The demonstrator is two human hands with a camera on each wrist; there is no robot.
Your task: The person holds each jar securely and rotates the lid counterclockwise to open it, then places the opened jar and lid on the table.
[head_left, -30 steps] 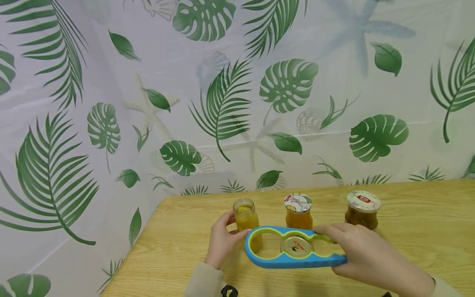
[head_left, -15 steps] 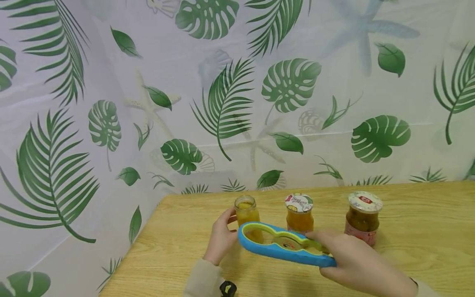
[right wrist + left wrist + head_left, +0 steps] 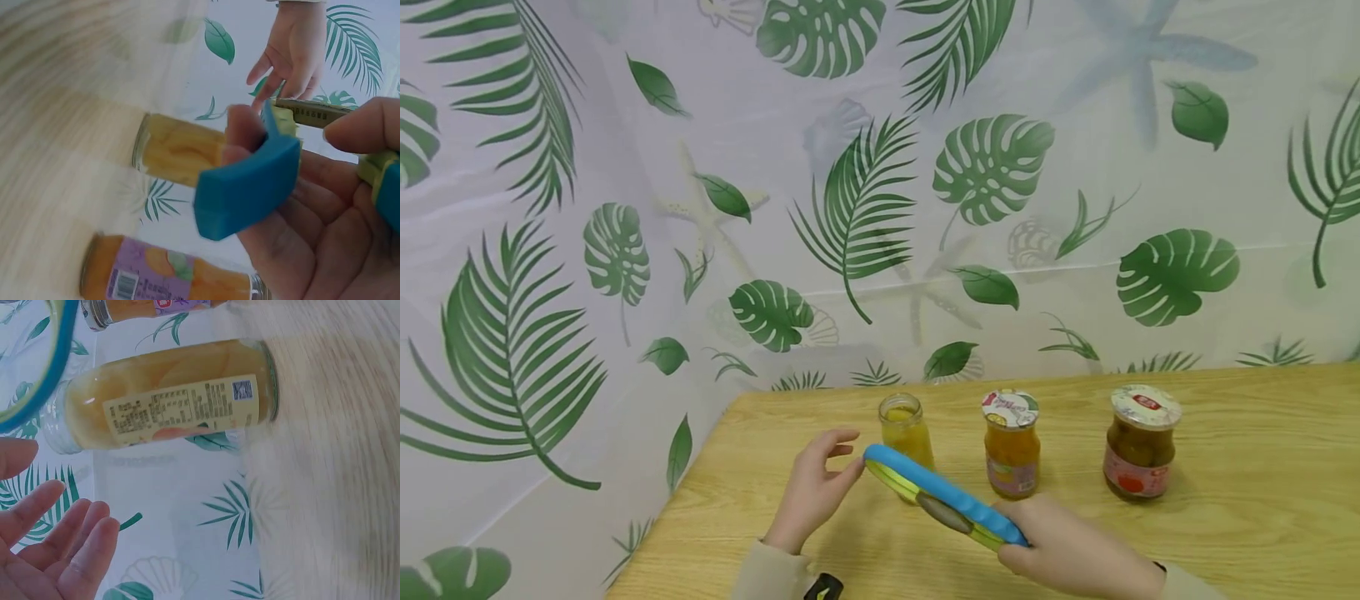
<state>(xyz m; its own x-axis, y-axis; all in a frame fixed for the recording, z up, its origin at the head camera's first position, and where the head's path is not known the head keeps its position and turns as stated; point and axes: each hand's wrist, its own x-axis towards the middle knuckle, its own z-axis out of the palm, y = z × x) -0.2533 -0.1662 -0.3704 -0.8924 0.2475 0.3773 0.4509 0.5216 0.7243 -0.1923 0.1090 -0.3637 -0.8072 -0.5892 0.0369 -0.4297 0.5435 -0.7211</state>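
Observation:
My right hand (image 3: 1043, 542) grips one end of a blue and green jar opener (image 3: 942, 493), which is tilted up on its edge. A metal lid (image 3: 945, 514) sits wedged in one of its rings, and it also shows as a lid (image 3: 312, 112) in the right wrist view. Behind the opener stands an open jar (image 3: 906, 427) of yellow fruit with no lid. My left hand (image 3: 838, 454) is open beside that jar, fingers spread, near the opener's free end and holding nothing. Its fingers (image 3: 59, 547) hang apart from the open jar (image 3: 169, 403).
Two more lidded jars stand in the same row on the wooden table (image 3: 1240, 517): an orange one (image 3: 1011, 443) in the middle and a darker one (image 3: 1141, 443) at the right. A leaf-print sheet (image 3: 850, 208) hangs behind and to the left.
My left hand let go of the open jar and opened. My right hand tipped the opener from flat onto its edge, with the lid in it, and drew it lower.

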